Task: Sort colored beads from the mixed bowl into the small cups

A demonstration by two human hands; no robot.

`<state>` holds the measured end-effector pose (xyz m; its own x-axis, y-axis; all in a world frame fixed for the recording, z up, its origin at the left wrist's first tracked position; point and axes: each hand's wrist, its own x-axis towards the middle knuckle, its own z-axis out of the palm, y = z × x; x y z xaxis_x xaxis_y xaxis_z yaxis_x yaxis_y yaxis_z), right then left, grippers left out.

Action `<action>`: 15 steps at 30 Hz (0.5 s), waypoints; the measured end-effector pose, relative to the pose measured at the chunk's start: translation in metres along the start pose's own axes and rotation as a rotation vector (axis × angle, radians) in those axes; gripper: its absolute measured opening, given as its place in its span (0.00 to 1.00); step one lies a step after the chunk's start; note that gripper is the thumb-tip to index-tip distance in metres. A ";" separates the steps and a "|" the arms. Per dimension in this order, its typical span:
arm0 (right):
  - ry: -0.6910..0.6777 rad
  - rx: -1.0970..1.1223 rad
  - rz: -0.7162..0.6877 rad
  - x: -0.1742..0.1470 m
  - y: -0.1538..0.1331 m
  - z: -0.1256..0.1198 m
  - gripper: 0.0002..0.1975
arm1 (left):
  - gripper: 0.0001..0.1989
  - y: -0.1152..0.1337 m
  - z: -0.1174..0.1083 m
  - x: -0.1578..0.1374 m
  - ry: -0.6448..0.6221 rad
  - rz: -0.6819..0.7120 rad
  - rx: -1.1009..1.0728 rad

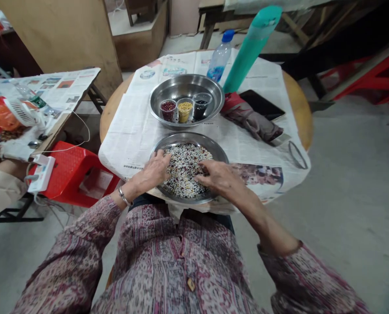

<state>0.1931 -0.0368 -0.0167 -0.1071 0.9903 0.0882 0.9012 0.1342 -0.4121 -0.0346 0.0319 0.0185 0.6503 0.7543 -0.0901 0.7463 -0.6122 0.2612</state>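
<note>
Purple-patterned cloth shirt (181, 261) fronts the round silver metal bowl (219, 149). Over it, right hand (219, 175) gapes, gripping nothing visible; left hand (155, 169) curls, hold unclear to me. I'd work white-and-dark grains (183, 174) lightly.

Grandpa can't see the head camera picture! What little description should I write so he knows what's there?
A person's left hand and right hand reach into a metal bowl of mixed white, dark and reddish grains on a newspaper-covered table. Behind it, a second metal bowl holds three clear cups, one red inside, one yellow, one black.
</note>
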 end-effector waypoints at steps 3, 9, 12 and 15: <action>-0.035 -0.035 -0.067 -0.015 -0.004 0.010 0.11 | 0.18 0.007 0.009 -0.012 -0.076 -0.012 -0.026; -0.054 0.121 0.035 -0.002 -0.029 0.027 0.09 | 0.10 0.023 0.024 -0.008 -0.027 -0.007 -0.284; 0.014 0.238 0.062 0.017 -0.032 0.024 0.11 | 0.09 0.026 0.025 0.011 0.041 -0.036 -0.367; 0.126 0.300 0.063 0.033 -0.024 0.012 0.12 | 0.09 0.025 0.016 0.021 0.188 0.009 -0.379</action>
<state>0.1628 -0.0068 -0.0151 0.0141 0.9874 0.1577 0.7389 0.0960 -0.6670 -0.0001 0.0286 0.0075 0.5932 0.8009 0.0815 0.6131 -0.5151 0.5990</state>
